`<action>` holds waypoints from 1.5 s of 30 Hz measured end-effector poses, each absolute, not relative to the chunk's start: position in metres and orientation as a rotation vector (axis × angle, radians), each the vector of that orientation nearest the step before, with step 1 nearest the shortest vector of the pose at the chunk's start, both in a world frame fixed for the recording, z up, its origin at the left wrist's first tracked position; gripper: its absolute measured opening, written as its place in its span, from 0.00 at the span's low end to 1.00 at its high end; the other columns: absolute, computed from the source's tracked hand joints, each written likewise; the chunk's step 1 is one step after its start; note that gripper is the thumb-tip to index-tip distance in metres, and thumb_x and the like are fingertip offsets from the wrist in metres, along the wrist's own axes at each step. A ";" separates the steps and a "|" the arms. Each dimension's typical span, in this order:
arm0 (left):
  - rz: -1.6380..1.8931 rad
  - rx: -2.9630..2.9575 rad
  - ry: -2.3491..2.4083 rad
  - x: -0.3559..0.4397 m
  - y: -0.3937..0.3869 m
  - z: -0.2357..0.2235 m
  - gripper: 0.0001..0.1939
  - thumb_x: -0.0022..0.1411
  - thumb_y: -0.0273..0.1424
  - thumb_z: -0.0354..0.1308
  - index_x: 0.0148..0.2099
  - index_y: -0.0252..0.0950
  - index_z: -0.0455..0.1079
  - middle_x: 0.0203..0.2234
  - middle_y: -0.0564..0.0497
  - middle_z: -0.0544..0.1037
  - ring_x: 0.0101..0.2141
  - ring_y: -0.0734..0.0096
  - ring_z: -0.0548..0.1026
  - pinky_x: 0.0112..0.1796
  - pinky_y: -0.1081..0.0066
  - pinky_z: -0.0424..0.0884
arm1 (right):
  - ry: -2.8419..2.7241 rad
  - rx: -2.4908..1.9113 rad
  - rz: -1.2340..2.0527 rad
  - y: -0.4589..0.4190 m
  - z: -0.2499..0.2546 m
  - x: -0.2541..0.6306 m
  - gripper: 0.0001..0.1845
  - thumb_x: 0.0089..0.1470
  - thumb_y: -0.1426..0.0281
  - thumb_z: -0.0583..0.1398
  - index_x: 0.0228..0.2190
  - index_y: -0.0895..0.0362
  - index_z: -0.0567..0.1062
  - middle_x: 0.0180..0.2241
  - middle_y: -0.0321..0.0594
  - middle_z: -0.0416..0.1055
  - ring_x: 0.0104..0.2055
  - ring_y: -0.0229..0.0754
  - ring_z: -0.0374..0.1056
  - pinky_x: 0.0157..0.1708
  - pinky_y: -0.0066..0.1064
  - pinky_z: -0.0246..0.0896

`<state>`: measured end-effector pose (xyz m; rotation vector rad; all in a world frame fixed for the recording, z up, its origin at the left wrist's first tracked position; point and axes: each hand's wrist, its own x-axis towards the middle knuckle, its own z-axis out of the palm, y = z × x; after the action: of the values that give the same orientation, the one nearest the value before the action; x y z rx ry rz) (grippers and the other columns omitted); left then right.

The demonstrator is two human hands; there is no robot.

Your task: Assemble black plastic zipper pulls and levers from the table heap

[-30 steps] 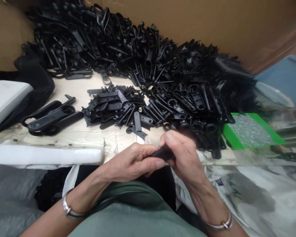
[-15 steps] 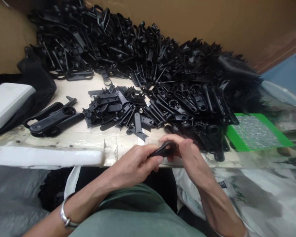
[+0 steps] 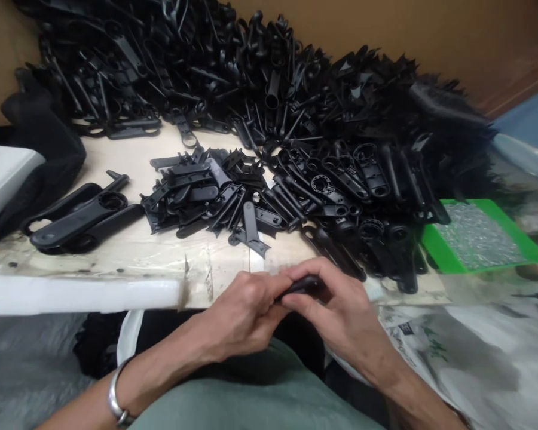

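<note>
Between my two hands, just over the table's front edge, is a black plastic handle part [image 3: 305,285], mostly covered by fingers. My left hand [image 3: 250,310] is closed on its left end. My right hand [image 3: 336,304] grips the other end, thumb in front and fingers curled behind. Beyond them on the table [image 3: 226,257] lies a pile of flat black plastic pieces [image 3: 201,191] with forked ends. To its right sit longer black handle parts [image 3: 327,185] with ring-shaped ends. A few larger black parts [image 3: 83,221] rest at the left.
A tall heap of black plastic parts [image 3: 233,77] runs along the back. At right, a green tray [image 3: 434,239] holds many small metal pieces [image 3: 479,236]. A white box [image 3: 6,179] stands at the left, and a white padded strip [image 3: 80,292] covers the front edge.
My right fingers have closed around the black handle part, thumb now pressed against its near side. Both hands have drawn closer together, and the head view has shifted slightly.
</note>
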<state>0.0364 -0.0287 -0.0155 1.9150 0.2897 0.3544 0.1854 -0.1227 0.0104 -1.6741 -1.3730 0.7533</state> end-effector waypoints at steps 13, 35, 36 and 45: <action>0.477 1.956 0.256 0.033 -0.027 -0.029 0.06 0.66 0.24 0.48 0.44 0.33 0.64 0.22 0.56 0.63 0.23 0.75 0.61 0.25 0.71 0.56 | -1.436 -1.688 0.882 -0.110 0.010 0.192 0.09 0.55 0.69 0.66 0.37 0.52 0.71 0.35 0.31 0.73 0.37 0.38 0.70 0.38 0.26 0.64; 0.434 1.920 0.330 0.037 -0.029 -0.020 0.08 0.64 0.23 0.48 0.41 0.36 0.67 0.26 0.54 0.70 0.26 0.75 0.66 0.29 0.74 0.61 | -1.276 -1.749 1.002 -0.122 0.012 0.197 0.18 0.54 0.60 0.65 0.43 0.50 0.68 0.28 0.30 0.67 0.29 0.37 0.65 0.27 0.26 0.61; 0.480 1.947 0.355 0.038 -0.031 -0.022 0.09 0.65 0.23 0.48 0.43 0.37 0.68 0.27 0.53 0.72 0.27 0.74 0.68 0.30 0.74 0.62 | -1.173 -1.723 0.985 -0.125 0.009 0.194 0.22 0.53 0.60 0.66 0.47 0.50 0.66 0.30 0.32 0.69 0.30 0.38 0.67 0.29 0.27 0.64; 0.550 2.144 0.338 0.041 -0.039 -0.023 0.21 0.69 0.26 0.47 0.63 0.41 0.55 0.47 0.47 0.75 0.41 0.68 0.73 0.43 0.68 0.67 | -0.914 -1.783 0.555 -0.139 -0.002 0.166 0.21 0.53 0.68 0.62 0.50 0.55 0.71 0.41 0.41 0.75 0.36 0.42 0.73 0.36 0.31 0.75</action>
<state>0.0413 -0.0387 -0.0233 2.1437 0.3375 0.5498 0.1663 -0.1386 -0.0017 -1.7834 -0.9144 0.5551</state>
